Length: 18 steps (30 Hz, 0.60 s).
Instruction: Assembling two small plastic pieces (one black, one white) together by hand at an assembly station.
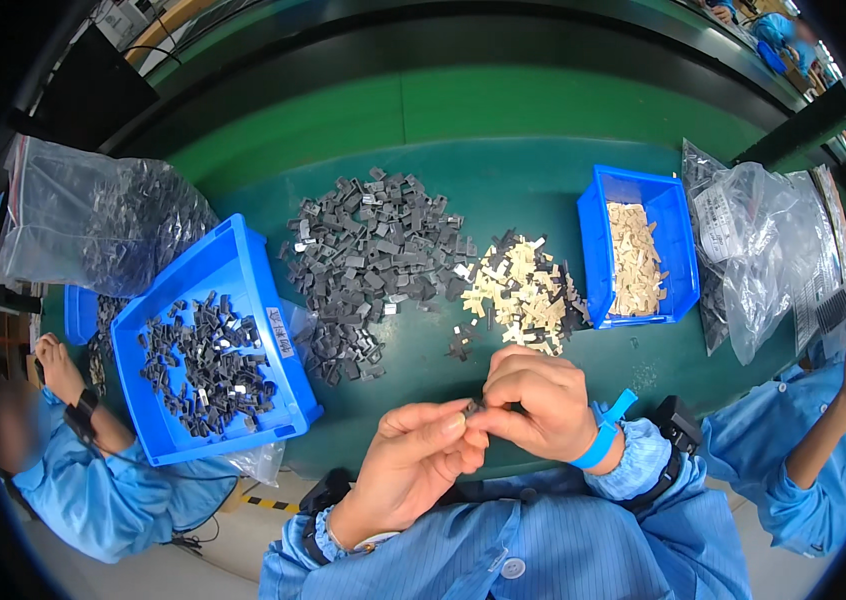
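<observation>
My left hand (pixel 411 462) and my right hand (pixel 535 402) meet over the near edge of the green table. Between their fingertips is a small dark part (pixel 472 408), pinched from both sides; its exact shape is too small to tell. A blue wristband (pixel 600 445) circles my right wrist. Just beyond the hands lies a pile of small cream-coloured pieces (pixel 523 292), with some dark ones mixed in. Left of it spreads a larger heap of small dark grey plastic parts (pixel 373 250).
A blue bin (pixel 293 385) of black parts stands at left, another blue bin (pixel 688 270) of tan pieces at right. Clear plastic bags (pixel 58 215) lie behind the left bin and right of the other. Co-workers in blue sleeves (pixel 128 500) sit on both sides.
</observation>
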Available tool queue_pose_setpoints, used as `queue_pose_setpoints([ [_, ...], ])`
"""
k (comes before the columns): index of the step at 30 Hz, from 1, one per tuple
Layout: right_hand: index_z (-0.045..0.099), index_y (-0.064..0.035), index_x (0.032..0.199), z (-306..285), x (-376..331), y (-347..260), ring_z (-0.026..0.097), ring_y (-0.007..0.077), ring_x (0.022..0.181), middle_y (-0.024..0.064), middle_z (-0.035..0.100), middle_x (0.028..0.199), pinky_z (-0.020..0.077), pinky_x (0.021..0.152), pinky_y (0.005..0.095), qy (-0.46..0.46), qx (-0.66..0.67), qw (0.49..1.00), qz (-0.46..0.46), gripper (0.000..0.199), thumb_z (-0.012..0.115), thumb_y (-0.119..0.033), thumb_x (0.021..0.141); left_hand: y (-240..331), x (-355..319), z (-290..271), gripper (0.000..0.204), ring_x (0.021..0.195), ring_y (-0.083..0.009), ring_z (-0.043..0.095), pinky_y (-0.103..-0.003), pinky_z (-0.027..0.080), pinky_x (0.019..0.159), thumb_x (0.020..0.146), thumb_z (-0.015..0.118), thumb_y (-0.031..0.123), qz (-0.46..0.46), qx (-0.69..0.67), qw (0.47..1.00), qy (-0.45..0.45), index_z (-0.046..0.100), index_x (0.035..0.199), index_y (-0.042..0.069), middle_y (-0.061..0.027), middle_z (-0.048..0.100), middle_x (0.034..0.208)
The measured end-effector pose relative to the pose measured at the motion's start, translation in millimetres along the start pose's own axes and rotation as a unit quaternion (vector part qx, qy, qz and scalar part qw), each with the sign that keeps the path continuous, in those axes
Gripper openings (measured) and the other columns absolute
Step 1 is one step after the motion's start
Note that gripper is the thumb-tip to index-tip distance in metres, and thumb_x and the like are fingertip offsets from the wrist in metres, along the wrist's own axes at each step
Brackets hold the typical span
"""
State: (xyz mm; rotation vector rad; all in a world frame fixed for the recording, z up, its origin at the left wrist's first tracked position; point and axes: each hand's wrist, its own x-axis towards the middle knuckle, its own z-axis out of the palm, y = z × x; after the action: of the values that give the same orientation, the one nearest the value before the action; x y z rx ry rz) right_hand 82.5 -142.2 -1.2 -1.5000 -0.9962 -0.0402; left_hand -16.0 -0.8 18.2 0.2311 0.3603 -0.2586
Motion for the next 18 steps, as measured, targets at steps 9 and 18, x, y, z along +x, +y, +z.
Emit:
queue_pose_setpoints([
  [9, 0.062, -0.0063, 0.084, -25.2, 20.8, 17.1, 0.053, 0.0218, 0.077, 0.0038, 0.055, 0.082, 0.0403, 0.069, 0.0329, -0.135, -0.289, 0.948, 0.01, 0.018, 0.069, -0.008, 0.067, 78.5, -58.1, -6.3, 0.016, 0.062, -0.0197, 0.061, -0.03, 0.051, 0.056, 0.078, 0.059, -0.002, 0.585, 0.507, 0.593, 0.221, 0.061, 0.093, -0.006, -0.0165, 0.062, 0.081],
  [18, 0.061, -0.0076, 0.081, -7.5, 21.5, 31.0, 0.049, 0.0192, 0.08, 0.0038, 0.05, 0.081, 0.0372, 0.074, 0.0326, -0.198, -0.338, 0.92, -0.001, 0.014, 0.058, -0.011, 0.068, 93.3, -63.1, -5.5, 0.026, 0.101, -0.0288, 0.055, -0.034, 0.042, 0.087, 0.076, 0.056, -0.007, 0.528, 0.755, 0.216, 0.323, 0.061, 0.101, -0.004, -0.0181, 0.058, 0.109],
])
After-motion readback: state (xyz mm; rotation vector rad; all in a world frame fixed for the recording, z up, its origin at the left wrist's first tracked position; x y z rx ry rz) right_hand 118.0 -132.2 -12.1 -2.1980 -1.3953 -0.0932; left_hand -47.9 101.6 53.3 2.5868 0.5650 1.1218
